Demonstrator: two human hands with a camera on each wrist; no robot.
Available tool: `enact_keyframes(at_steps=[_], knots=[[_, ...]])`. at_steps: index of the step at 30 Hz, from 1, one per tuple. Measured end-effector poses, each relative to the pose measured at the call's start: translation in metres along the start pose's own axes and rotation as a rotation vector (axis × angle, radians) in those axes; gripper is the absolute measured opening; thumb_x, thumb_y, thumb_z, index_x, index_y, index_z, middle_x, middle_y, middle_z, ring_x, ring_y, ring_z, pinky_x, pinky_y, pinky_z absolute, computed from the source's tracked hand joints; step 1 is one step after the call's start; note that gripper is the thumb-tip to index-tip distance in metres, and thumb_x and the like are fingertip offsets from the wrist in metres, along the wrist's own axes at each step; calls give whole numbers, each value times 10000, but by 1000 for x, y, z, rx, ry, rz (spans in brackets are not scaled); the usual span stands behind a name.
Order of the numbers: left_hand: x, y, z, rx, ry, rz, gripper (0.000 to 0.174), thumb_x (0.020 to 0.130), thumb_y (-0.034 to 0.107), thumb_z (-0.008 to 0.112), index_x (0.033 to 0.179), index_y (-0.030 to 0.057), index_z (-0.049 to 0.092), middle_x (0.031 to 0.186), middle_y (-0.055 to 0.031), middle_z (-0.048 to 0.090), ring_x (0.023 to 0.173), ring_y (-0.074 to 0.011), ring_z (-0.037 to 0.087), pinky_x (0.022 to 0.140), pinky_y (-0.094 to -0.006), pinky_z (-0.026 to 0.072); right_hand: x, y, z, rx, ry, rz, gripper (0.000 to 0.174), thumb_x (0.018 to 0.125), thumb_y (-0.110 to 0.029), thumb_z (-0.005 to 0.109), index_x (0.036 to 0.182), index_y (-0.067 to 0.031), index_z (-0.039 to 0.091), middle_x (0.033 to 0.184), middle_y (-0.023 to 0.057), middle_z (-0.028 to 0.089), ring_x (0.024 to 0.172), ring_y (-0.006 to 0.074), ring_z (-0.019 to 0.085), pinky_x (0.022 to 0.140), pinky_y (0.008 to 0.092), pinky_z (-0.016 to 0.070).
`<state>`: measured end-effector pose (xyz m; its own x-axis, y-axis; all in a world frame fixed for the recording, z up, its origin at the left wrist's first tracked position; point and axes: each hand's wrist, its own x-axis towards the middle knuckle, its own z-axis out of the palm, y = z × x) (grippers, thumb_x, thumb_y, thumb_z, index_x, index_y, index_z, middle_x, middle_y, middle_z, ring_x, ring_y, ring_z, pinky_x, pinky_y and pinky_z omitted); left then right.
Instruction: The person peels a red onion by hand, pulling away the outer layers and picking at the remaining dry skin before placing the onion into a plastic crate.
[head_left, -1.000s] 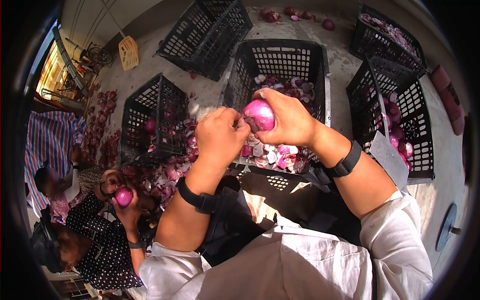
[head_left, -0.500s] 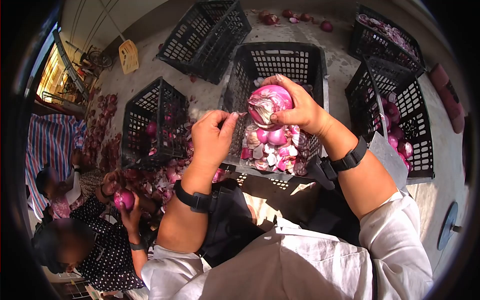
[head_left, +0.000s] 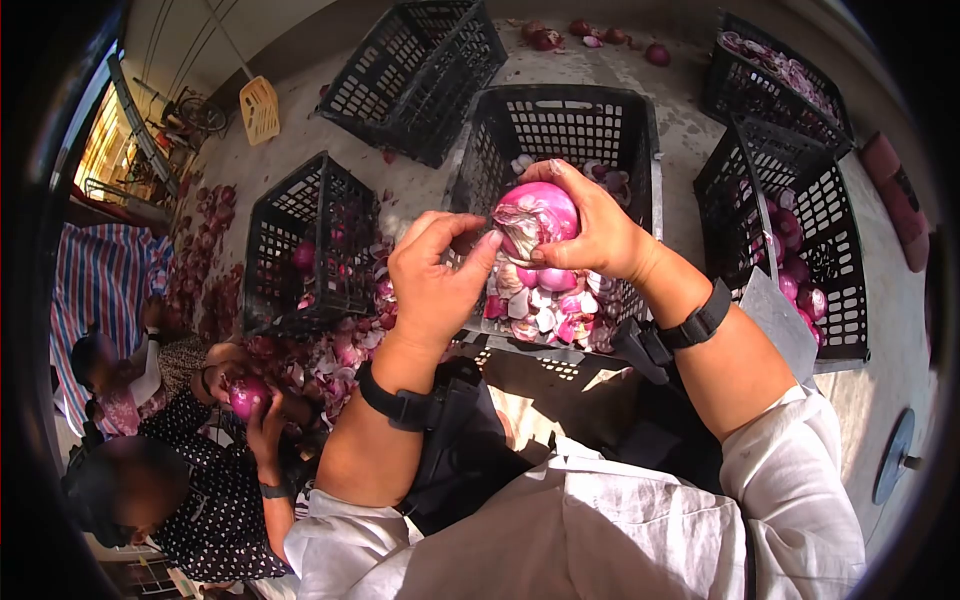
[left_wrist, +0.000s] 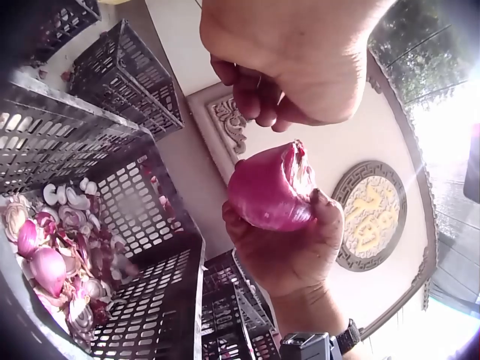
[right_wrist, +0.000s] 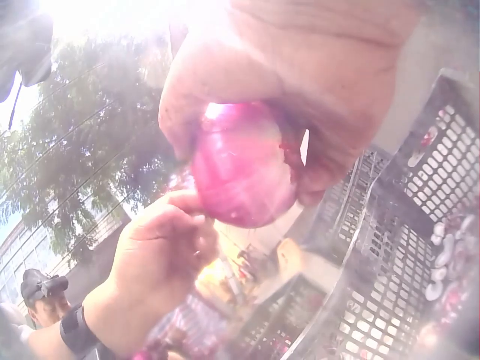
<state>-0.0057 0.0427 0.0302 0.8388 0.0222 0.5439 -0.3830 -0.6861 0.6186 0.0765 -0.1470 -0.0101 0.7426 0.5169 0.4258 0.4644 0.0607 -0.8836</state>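
Observation:
My right hand (head_left: 600, 225) holds a large red onion (head_left: 545, 210) between thumb and fingers, over a black crate. Papery pale skin and a dry tip show on the onion's left side. My left hand (head_left: 435, 260) is beside that tip, thumb and forefinger spread apart with nothing seen between them. In the left wrist view its bent fingers (left_wrist: 255, 97) hover just above the onion (left_wrist: 271, 187). The right wrist view shows the onion (right_wrist: 244, 169) under my right hand, with the left hand (right_wrist: 154, 262) close by its lower side.
The black crate (head_left: 650, 130) below my hands contains onions and peelings. More crates stand at the left (head_left: 345, 190), back and right (head_left: 840, 230). Peelings (head_left: 335, 350) litter the floor at left, where another person (head_left: 190, 470) holds a red onion. A yellow scoop (head_left: 258, 108) stands further back.
The onion was turned so its pale papery side and tip show. My left hand pulled away leftward pinching a scrap of skin, then came back to the onion, its fingers now spread.

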Motion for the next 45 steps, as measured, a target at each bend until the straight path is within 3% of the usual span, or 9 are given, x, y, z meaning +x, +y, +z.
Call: enact_keyframes(at_steps=[5, 11, 18, 27, 30, 45], knots=[[1, -1, 5, -15, 66, 81, 186, 718, 70, 755, 886, 21, 695, 851, -98, 641, 781, -217, 626, 691, -307, 501, -1, -6, 5, -71, -27, -34, 734, 587, -208, 787, 1220, 8, 484, 1089, 168, 585, 1001, 260, 600, 904, 349, 471], [0, -8, 0, 274, -9, 295, 173, 709, 68, 747, 869, 25, 700, 854, -104, 657, 788, -246, 636, 706, -322, 494, -3, -2, 10, -269, 4, -154, 754, 589, -231, 778, 1238, 4, 473, 1125, 201, 574, 1039, 348, 591, 901, 385, 479], [0, -5, 4, 331, -28, 255, 174, 719, 122, 736, 863, 33, 699, 855, -96, 676, 815, -258, 653, 734, -339, 502, -6, -11, 9, -418, -34, -81, 780, 592, -220, 782, 1260, 7, 451, 1173, 210, 555, 1071, 370, 578, 906, 391, 474], [-3, -8, 9, 173, -29, 152, 202, 697, 64, 732, 879, -7, 679, 885, -141, 682, 813, -241, 676, 752, -310, 535, -7, -15, 16, -510, 1, -164, 683, 587, -195, 762, 1180, -3, 486, 1035, 191, 590, 907, 386, 617, 751, 417, 519], [-3, -8, 11, 146, 7, 161, 181, 687, 18, 717, 858, -16, 669, 871, -136, 679, 793, -225, 671, 739, -301, 534, -7, -13, 21, -513, 65, -241, 685, 580, -225, 743, 1159, 34, 482, 984, 208, 576, 846, 388, 614, 704, 435, 522], [1, -11, 12, 118, 74, 98, 107, 699, -1, 682, 803, -16, 661, 784, -112, 666, 686, -182, 637, 647, -274, 514, -8, -13, 29, -398, 121, -135, 677, 588, -266, 769, 1146, 16, 511, 1059, 213, 590, 937, 385, 615, 793, 424, 521]])
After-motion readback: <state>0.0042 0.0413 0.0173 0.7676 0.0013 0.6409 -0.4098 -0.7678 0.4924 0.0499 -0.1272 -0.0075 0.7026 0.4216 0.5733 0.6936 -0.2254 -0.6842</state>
